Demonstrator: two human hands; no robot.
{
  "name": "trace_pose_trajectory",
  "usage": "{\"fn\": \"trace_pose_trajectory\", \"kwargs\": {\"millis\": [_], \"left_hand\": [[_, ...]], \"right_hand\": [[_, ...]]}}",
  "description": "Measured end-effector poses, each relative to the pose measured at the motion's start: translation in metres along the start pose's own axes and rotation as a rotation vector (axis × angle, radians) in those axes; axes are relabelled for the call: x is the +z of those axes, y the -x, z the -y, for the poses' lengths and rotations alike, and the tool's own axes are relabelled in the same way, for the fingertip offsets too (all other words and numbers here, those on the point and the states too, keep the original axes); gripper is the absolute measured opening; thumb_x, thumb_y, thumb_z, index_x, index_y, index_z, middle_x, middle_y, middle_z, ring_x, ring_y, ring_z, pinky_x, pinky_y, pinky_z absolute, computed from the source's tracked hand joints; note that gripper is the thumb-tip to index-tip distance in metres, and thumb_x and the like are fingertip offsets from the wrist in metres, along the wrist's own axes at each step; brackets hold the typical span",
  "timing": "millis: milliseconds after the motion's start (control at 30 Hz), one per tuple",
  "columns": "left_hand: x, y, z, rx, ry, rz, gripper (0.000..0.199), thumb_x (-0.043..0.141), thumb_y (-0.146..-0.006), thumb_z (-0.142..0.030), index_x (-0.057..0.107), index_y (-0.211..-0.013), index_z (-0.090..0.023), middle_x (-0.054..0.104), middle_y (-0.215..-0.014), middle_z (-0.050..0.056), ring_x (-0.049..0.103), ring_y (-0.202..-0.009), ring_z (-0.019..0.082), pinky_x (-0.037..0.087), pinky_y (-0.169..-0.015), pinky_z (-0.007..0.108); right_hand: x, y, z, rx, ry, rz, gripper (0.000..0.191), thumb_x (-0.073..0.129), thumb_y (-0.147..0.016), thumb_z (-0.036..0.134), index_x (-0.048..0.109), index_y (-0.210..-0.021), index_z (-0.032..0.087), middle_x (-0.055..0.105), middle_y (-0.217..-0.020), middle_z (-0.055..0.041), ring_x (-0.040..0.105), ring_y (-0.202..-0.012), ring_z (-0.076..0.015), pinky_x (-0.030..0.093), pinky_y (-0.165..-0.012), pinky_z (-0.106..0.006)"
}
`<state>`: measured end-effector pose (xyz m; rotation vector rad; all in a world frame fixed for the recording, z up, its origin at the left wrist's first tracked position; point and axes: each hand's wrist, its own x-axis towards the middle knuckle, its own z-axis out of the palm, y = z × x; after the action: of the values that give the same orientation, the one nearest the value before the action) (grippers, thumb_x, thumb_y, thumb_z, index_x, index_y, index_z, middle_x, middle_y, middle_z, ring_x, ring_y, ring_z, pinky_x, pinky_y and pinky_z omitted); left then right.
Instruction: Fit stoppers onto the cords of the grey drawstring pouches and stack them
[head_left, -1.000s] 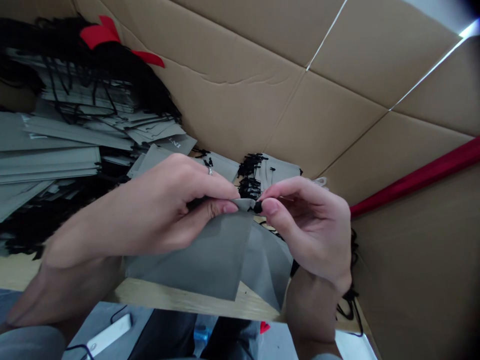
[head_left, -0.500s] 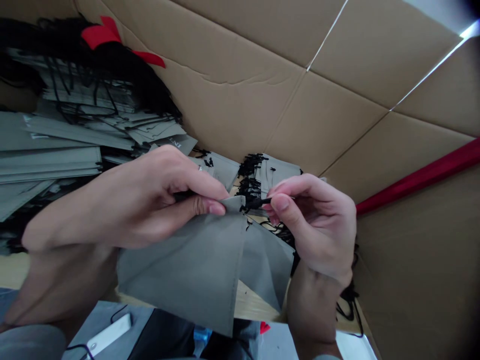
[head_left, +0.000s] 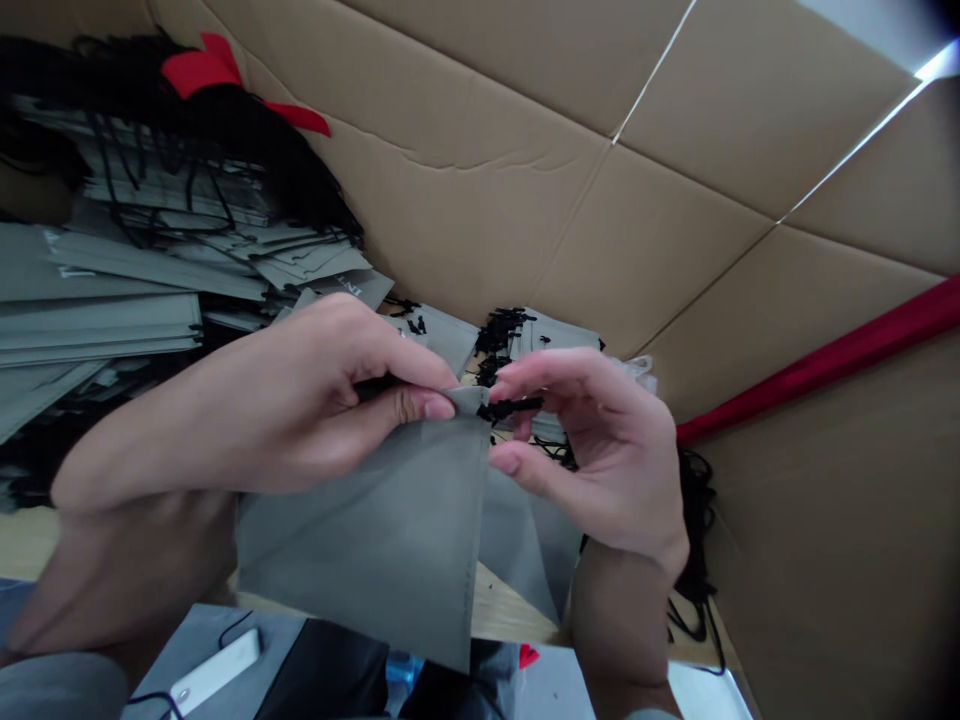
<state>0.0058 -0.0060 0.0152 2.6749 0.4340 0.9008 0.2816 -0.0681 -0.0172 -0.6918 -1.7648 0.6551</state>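
My left hand pinches the top edge of a grey fabric pouch between thumb and forefinger, close to its upper right corner. From that corner sticks out a short knotted black cord end. Around the cord end, my right hand has thumb and forefinger spread apart, with the cord lying in the gap. Whether a right fingertip touches the knot I cannot tell. Another grey pouch lies on the table behind the held one.
Stacks of grey pouches fill the left side, under a bundle of black cords tied with a red strip. More pouches with black cord ends lie behind my hands. Cardboard walls enclose the back and right. Black cords hang at right.
My right thumb and forefinger have let go of the cord end and parted, and the hand has shifted left towards the pouch corner. The left hand keeps its pinch.
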Motion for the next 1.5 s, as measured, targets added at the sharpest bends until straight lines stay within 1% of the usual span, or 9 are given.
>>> {"fn": "trace_pose_trajectory", "kwargs": {"millis": [133,233,367,500,600,700,833,1200,1500], "left_hand": [[0.002,-0.002,0.0,0.038,0.037,0.014,0.035,0.057,-0.112,-0.009,0.076,-0.085,-0.021,0.047,-0.06,-0.006,0.035,-0.053,0.01,0.031,-0.051,0.025],[0.003,0.0,0.002,0.039,0.06,0.023,0.034,0.059,-0.112,-0.01,0.076,-0.086,-0.022,0.058,-0.062,-0.005,0.044,-0.052,0.01,0.034,-0.052,0.026],[0.0,0.005,0.004,0.071,0.214,0.079,0.031,0.061,-0.117,-0.009,0.085,-0.105,-0.025,0.076,-0.074,-0.006,0.06,-0.058,0.009,0.046,-0.059,0.022],[-0.005,0.006,0.006,0.048,0.227,0.081,0.03,0.064,-0.12,-0.016,0.088,-0.104,-0.026,0.069,-0.067,-0.005,0.054,-0.055,0.01,0.045,-0.056,0.023],[-0.005,0.006,0.007,0.016,0.177,0.032,0.031,0.065,-0.12,-0.02,0.085,-0.097,-0.025,0.07,-0.067,-0.006,0.055,-0.053,0.009,0.044,-0.055,0.022],[-0.004,0.004,0.006,0.015,0.166,0.01,0.027,0.065,-0.119,-0.018,0.085,-0.103,-0.026,0.073,-0.071,-0.007,0.057,-0.054,0.008,0.045,-0.055,0.02],[-0.002,0.0,0.003,0.011,0.127,0.045,0.035,0.061,-0.116,-0.014,0.079,-0.087,-0.022,0.055,-0.062,-0.006,0.044,-0.054,0.009,0.035,-0.052,0.023],[-0.001,0.0,0.003,-0.008,0.095,0.061,0.035,0.059,-0.113,-0.013,0.07,-0.082,-0.024,0.052,-0.061,-0.005,0.044,-0.054,0.012,0.036,-0.054,0.029],[0.0,-0.002,0.002,-0.031,0.067,0.024,0.038,0.059,-0.116,-0.016,0.074,-0.082,-0.02,0.058,-0.061,-0.007,0.044,-0.054,0.008,0.032,-0.053,0.026]], "right_hand": [[0.007,0.0,-0.004,-0.049,0.042,-0.01,0.045,0.108,-0.086,0.005,0.093,-0.119,0.03,0.09,-0.104,0.0034,0.082,-0.083,-0.0134,0.07,-0.076,-0.025],[0.008,0.0,-0.007,-0.064,0.038,-0.033,0.038,0.107,-0.088,0.007,0.094,-0.115,0.03,0.089,-0.096,0.0032,0.08,-0.073,-0.0139,0.068,-0.066,-0.026],[0.008,-0.001,-0.009,-0.107,-0.06,-0.008,0.031,0.108,-0.089,0.013,0.095,-0.111,0.031,0.089,-0.089,0.0022,0.081,-0.071,-0.0163,0.068,-0.061,-0.027],[0.007,-0.003,-0.008,-0.091,-0.126,-0.001,0.037,0.111,-0.089,0.016,0.095,-0.119,0.029,0.092,-0.098,0.0,0.086,-0.08,-0.0164,0.073,-0.07,-0.025],[0.003,-0.004,-0.005,0.002,-0.078,-0.011,0.04,0.114,-0.089,0.027,0.094,-0.124,0.027,0.093,-0.102,-0.0018,0.088,-0.087,-0.0184,0.074,-0.075,-0.026],[0.002,-0.006,-0.002,0.035,-0.018,-0.072,0.034,0.115,-0.088,0.044,0.092,-0.104,0.025,0.087,-0.089,-0.0002,0.079,-0.073,-0.0156,0.067,-0.064,-0.025],[0.008,-0.007,0.001,0.07,0.1,-0.179,0.046,0.113,-0.087,0.058,0.082,-0.085,0.025,0.077,-0.075,0.0024,0.065,-0.063,-0.0138,0.054,-0.052,-0.026],[0.01,-0.01,-0.003,-0.043,0.026,-0.153,0.036,0.109,-0.096,0.042,0.079,-0.083,0.025,0.075,-0.076,0.0034,0.062,-0.065,-0.013,0.052,-0.056,-0.026],[0.005,-0.001,0.0,0.039,0.097,-0.14,0.03,0.113,-0.091,0.037,0.086,-0.101,0.026,0.081,-0.088,0.0008,0.069,-0.07,-0.0151,0.059,-0.059,-0.027]]}}
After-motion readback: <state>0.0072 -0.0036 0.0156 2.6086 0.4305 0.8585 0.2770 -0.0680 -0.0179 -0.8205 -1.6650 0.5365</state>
